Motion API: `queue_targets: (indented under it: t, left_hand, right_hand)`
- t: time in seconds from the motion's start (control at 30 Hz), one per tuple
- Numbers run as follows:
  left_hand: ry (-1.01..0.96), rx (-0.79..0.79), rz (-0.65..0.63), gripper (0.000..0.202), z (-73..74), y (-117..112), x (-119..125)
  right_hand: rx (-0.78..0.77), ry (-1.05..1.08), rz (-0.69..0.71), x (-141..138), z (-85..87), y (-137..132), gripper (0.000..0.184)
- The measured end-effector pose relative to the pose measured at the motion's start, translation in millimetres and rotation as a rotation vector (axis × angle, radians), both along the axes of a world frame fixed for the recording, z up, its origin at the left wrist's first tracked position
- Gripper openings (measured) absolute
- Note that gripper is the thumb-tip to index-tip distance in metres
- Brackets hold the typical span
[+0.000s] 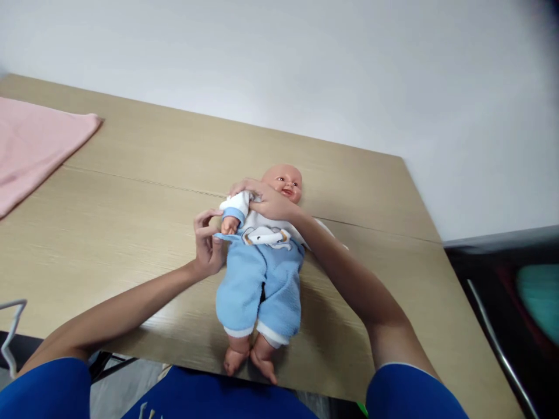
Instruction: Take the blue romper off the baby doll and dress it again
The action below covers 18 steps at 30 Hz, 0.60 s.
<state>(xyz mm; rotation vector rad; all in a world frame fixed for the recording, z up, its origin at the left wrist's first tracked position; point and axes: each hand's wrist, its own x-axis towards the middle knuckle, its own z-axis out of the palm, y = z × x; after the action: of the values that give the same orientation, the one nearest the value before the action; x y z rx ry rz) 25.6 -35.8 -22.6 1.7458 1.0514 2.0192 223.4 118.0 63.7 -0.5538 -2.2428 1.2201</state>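
Blue-and-white fabric dresses the doll [265, 262], face up on the table [144, 221], head away from the wearer, feet at the near edge. Step in hand, by my reading: adjusting clothing at the doll's raised arm. Right hand [266, 198] reaches across its chest, fingers and thumb closed around the white sleeve [236, 201]; left hand [209, 241] beside the doll's waist, fingers bent by the blue cuff [234, 215] and a loose blue edge [225, 237]; cannot tell whether that pinch is closed. Next move, I judge, calls for a steady hold on the arm and a light tug on the fabric, without rolling the body. Table: light wood-look top, seam running across behind the doll's chest. Pink cloth [39, 139] well apart, left of the doll and farther back. Pale wall [262, 70] beyond its head. Far right of the doll, below table level: metal bar [498, 343] and blurred teal object [539, 299], unidentified.
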Motion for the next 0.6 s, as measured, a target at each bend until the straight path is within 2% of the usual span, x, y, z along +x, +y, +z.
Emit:
queue_targets:
  t: [0.07,0.13,0.23,0.37,0.47,0.53,0.6]
  left_hand:
    - [-0.068,-0.070,-0.045,0.027,3.5,-0.7,3.2]
    - [-0.152,-0.190,-0.039,0.028,6.1,-0.5,5.6]
    - [-0.224,-0.366,-0.019,0.035,10.2,2.2,6.6]
    - [-0.283,-0.411,-0.088,0.042,15.7,7.6,5.2]
    - [-0.299,-0.472,-0.111,0.047,15.6,12.1,1.2]
    - [-0.295,-0.527,-0.110,0.050,13.4,18.3,-3.0]
    - [-0.298,-0.578,-0.166,0.052,10.8,29.1,-7.4]
  right_hand:
    - [0.081,-0.006,-0.015,3.1,6.3,-10.6,0.033]
    - [0.133,-0.012,-0.058,7.9,12.8,-24.9,0.030]
    - [0.135,-0.035,-0.166,19.3,22.1,-52.7,0.026]
    - [0.138,-0.086,-0.291,33.9,27.7,-87.6,0.025]
    - [0.023,-0.089,-0.353,35.9,22.1,-98.8,0.033]
    - [-0.103,-0.021,-0.372,33.2,14.3,-98.3,0.037]
    - [-0.186,0.067,-0.390,29.9,5.4,-94.2,0.043]
